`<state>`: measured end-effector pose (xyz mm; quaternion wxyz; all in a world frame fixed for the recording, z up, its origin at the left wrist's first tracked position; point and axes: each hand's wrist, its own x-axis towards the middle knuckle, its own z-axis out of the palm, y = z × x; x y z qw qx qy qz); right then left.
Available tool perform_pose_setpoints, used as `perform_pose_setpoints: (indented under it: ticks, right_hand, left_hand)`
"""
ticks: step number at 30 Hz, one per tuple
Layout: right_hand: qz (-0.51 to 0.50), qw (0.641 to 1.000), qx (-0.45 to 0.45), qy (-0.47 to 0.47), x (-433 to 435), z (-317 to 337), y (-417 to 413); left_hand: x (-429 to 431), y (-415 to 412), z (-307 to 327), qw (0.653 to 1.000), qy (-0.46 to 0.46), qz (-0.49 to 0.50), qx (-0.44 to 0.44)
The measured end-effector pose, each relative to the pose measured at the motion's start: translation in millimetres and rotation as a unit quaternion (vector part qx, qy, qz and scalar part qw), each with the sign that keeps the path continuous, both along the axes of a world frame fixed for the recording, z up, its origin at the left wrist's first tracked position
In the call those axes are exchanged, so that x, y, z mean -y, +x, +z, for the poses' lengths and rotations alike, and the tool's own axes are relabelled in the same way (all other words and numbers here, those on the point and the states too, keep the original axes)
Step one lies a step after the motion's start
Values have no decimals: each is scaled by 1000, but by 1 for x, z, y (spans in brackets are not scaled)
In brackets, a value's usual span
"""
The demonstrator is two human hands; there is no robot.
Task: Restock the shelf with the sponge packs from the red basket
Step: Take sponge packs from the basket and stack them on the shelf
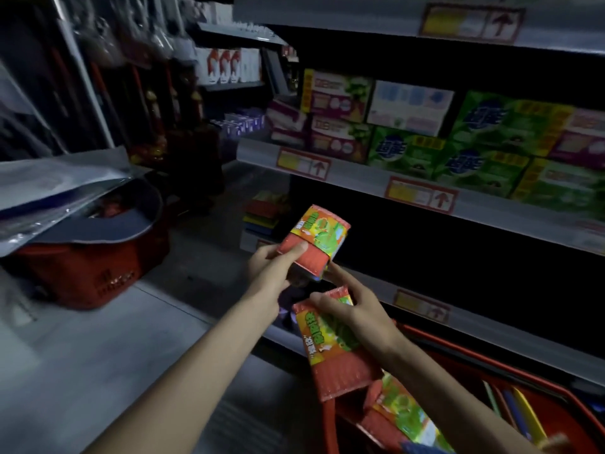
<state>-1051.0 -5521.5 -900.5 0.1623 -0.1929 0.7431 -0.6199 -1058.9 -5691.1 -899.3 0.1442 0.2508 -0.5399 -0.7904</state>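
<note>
Left grip (278,260) pinches an orange-and-green plastic sponge pack (316,242); below it, right grip (355,309) clasps another sponge pack (330,339) above the red plastic basket (491,358)

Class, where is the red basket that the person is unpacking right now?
In the head view the red basket sits at the lower right, below the dark shelf, under the right hand, with sponge packs inside.

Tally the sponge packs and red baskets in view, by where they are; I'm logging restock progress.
Sponge packs in hand: 2, upper pack in left hand, lower pack in right hand
Sponge packs in near basket: 1
Red baskets: 2, counting far basket
Total: 5
</note>
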Motion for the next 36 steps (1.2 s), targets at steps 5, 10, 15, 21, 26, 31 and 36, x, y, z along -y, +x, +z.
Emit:
perform_pose_setpoints:
  ticks: [5,10,15,21,26,31,36]
  right_hand:
    - [-17,999,9,-30,29,-20,-12]
    - [-29,998,40,-46,57,-33,-34]
    - [-60,995,43,-68,78,-36,-61]
    - [-69,993,61,-78,89,-35,-77]
    - [-59,994,65,-58,91,-34,-87]
    - [-71,994,61,-54,99,-30,-95]
    - [-80,992,74,-57,102,-28,-100]
  left_hand:
    - [31,-16,-23,988,-151,-13,-14]
    - [57,-39,-42,982,-172,-39,-62]
    - [66,-63,-47,977,-197,-57,-54]
    - [80,-85,-59,961,-266,-62,-37]
    - [81,-92,-64,971,-227,-73,-18]
    - [80,-99,-64,979,-192,-66,13]
    - [74,-108,-61,977,-201,-63,26]
